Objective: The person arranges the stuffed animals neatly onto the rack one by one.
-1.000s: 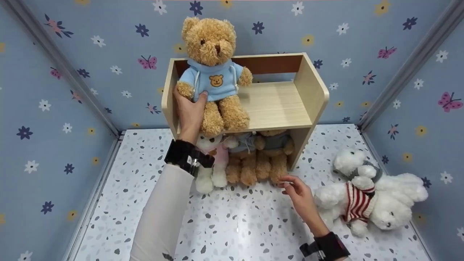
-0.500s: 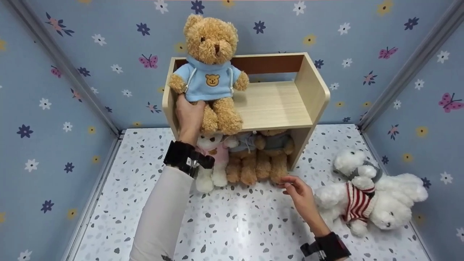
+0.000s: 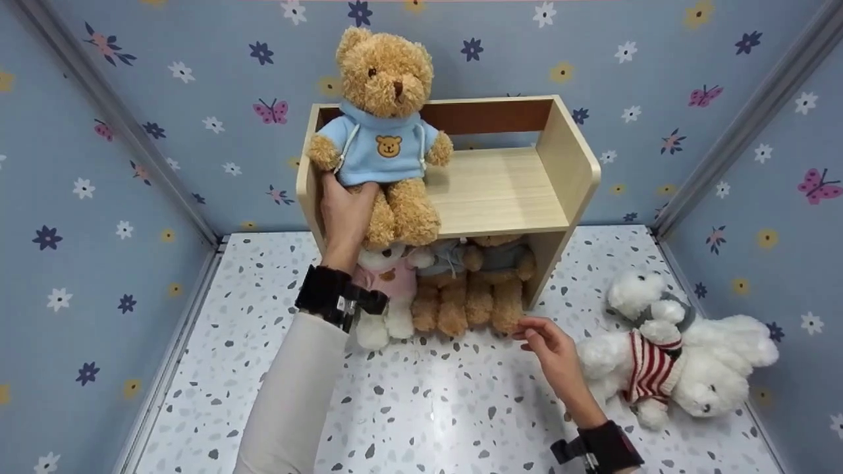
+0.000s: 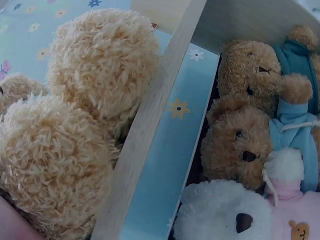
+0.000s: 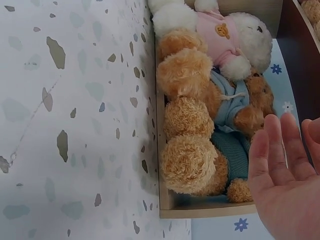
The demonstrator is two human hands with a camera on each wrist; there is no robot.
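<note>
A tan teddy bear in a light blue hoodie (image 3: 388, 141) sits at the left end of the wooden shelf's upper board (image 3: 500, 191). My left hand (image 3: 346, 210) holds it by its hip, thumb across the top of one leg, the other fingers hidden behind it. In the left wrist view its shaggy feet (image 4: 55, 155) fill the left side. My right hand (image 3: 553, 355) is relaxed, its fingers loosely bent beside the foot of a brown bear in a dark top (image 3: 500, 283) on the lower level. The right wrist view shows that palm (image 5: 295, 195) holding nothing.
Beside that bear on the lower level sit a brown bear in a grey-blue hoodie (image 3: 441, 289) and a white plush in pink (image 3: 388, 296). On the speckled surface at right lie a white plush in a striped sweater (image 3: 658, 375) and another white plush (image 3: 635, 296).
My left hand has shifted from the bear's side down to its hip, and the bear has straightened, its arm now over the shelf's left panel. My right hand has drifted slightly right.
</note>
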